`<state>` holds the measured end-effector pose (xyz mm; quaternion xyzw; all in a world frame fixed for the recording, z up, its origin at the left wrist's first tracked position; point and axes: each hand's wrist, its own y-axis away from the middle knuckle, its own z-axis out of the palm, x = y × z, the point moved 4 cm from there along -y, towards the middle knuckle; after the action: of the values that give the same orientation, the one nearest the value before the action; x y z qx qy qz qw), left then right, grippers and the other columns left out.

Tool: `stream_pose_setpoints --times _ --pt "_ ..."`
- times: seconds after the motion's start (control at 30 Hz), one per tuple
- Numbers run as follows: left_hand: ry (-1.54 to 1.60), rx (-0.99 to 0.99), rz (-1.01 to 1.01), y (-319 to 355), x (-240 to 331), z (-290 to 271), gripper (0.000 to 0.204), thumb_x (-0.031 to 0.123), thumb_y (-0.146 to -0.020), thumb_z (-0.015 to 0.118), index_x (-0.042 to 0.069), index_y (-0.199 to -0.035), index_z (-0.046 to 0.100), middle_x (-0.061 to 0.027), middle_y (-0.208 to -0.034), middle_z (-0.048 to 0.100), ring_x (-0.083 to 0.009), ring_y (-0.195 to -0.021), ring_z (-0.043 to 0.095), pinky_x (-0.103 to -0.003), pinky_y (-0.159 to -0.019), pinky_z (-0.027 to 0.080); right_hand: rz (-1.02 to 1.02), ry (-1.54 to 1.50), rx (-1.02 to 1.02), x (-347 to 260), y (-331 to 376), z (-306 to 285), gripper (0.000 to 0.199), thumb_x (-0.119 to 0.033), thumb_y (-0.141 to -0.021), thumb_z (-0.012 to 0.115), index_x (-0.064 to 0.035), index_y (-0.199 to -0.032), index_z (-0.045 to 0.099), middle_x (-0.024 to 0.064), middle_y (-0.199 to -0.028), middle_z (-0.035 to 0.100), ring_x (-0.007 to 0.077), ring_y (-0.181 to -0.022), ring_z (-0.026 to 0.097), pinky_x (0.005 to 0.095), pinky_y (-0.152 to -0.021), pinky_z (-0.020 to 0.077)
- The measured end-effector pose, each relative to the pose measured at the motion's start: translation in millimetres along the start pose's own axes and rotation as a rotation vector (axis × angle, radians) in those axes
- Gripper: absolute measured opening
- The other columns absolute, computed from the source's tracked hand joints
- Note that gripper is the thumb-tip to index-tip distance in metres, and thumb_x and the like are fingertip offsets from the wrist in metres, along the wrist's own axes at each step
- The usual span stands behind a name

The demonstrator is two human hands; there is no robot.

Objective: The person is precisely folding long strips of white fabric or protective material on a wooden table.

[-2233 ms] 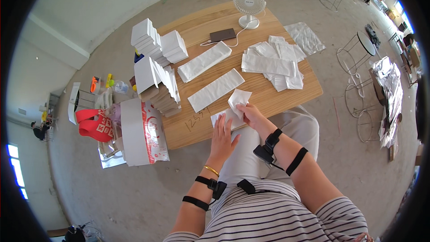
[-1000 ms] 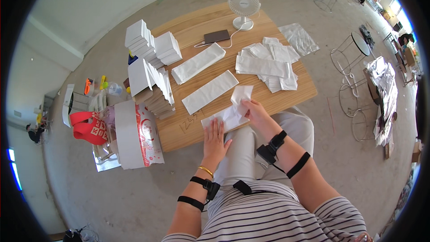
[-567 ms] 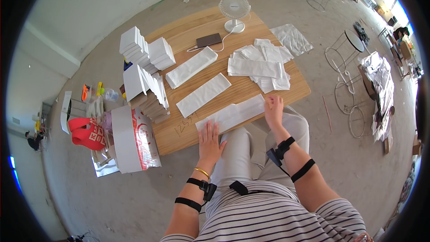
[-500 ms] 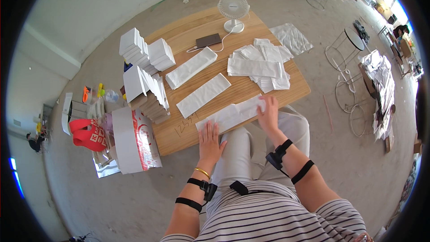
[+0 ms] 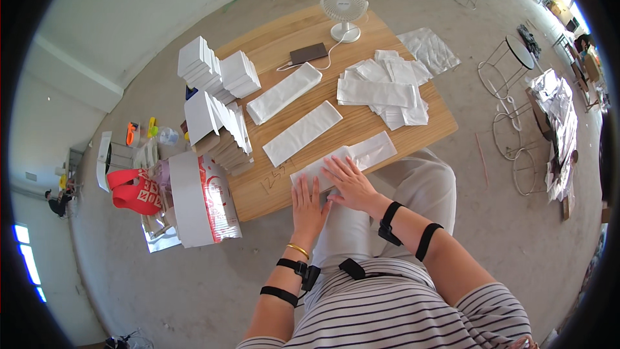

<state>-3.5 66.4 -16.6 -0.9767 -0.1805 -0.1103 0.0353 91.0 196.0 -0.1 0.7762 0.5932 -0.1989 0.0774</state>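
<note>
A long, flat white strip (image 5: 376, 149), thin like paper or soft sheet, lies along the near edge of the wooden table. My left hand (image 5: 309, 210) rests flat on its left end, fingers stretched out. Across the middle of the strip my right hand (image 5: 351, 185) is laid with fingers spread, its thumb close to the left hand. Both hands are open and cover part of the strip. Beyond it lie a similar white strip (image 5: 302, 134) and a thicker white folded stack (image 5: 284, 94). To the right is a loose pile of white pieces (image 5: 381, 92).
Stacks of white flat boxes (image 5: 219, 123) stand along the left table edge. Farther back are a brown power bank (image 5: 309, 53) and a small white fan (image 5: 344, 5) joined by a cable. A carton (image 5: 187, 203) and a red bag (image 5: 134, 192) sit left of the table (image 5: 336, 48).
My right hand has slid left from the strip's right end to its middle, near the left hand. The left hand stays on the left end. The whole view has shifted slightly.
</note>
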Motion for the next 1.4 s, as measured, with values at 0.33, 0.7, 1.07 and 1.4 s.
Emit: stream_pose_setpoints --times 0.33,0.7,1.07,1.4 --pt "-0.024 -0.014 -0.080 1 -3 3 0.090 0.041 -0.091 0.061 -0.005 -0.154 0.014 -0.0238 -0.160 0.017 -0.0375 -0.150 0.015 -0.052 -0.121 0.011 0.046 0.132 -0.065 2 -1 9 0.086 -0.052 -0.086 0.063 -0.0173 -0.155 0.026 0.0091 -0.162 0.022 0.0260 -0.150 0.019 0.0464 -0.123 0.0121" --pt "0.551 0.187 0.022 -20 24 -39 0.083 0.046 -0.100 0.046 -0.002 -0.155 0.007 -0.0253 -0.160 0.014 -0.0437 -0.149 0.012 -0.053 -0.119 0.013 0.184 0.019 0.083 21 12 -27 0.075 -0.043 -0.093 0.059 -0.0117 -0.154 0.028 0.0159 -0.161 0.022 0.0298 -0.150 0.018 0.0479 -0.122 0.0124" --pt "0.055 -0.041 0.081 -51 67 9 0.084 0.049 -0.100 0.044 -0.006 -0.154 0.011 -0.0207 -0.162 0.014 -0.0406 -0.149 0.014 -0.057 -0.119 0.012 0.379 -0.083 0.236 56 56 -42 0.056 -0.032 -0.095 0.057 -0.0082 -0.144 0.043 0.0141 -0.151 0.040 0.0318 -0.146 0.026 0.0500 -0.120 0.0171" --pt "0.060 -0.068 0.038 -55 68 14 0.083 0.049 -0.099 0.047 -0.004 -0.154 0.015 -0.0197 -0.162 0.016 -0.0396 -0.149 0.014 -0.060 -0.118 0.012 0.355 -0.126 0.209 47 49 -39 0.051 -0.031 -0.096 0.055 -0.0074 -0.141 0.046 0.0135 -0.149 0.042 0.0308 -0.146 0.028 0.0486 -0.120 0.0186"
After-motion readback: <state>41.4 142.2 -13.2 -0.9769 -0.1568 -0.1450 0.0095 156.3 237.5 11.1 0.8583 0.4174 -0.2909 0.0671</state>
